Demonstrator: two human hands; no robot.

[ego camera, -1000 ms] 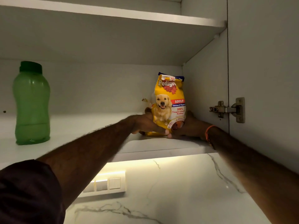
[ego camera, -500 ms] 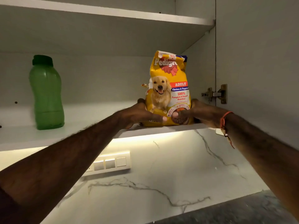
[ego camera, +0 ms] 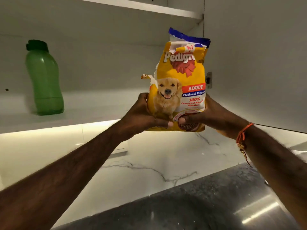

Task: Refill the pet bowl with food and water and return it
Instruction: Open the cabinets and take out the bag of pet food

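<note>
One dog food bag (ego camera: pixel 180 83), upright, gripped at its base by left hand (ego camera: pixel 141 118) and right hand (ego camera: pixel 214 117). One green bottle (ego camera: pixel 44 80) on shelf (ego camera: pixel 86 110).

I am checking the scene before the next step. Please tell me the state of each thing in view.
Pedigree dog food bag: upright, top torn open, held off the shelf.
Left hand: gripping the bag's lower left.
Right hand: gripping the bag's lower right.
Green bottle: standing on the shelf, capped.
Cabinet door: open.
</note>
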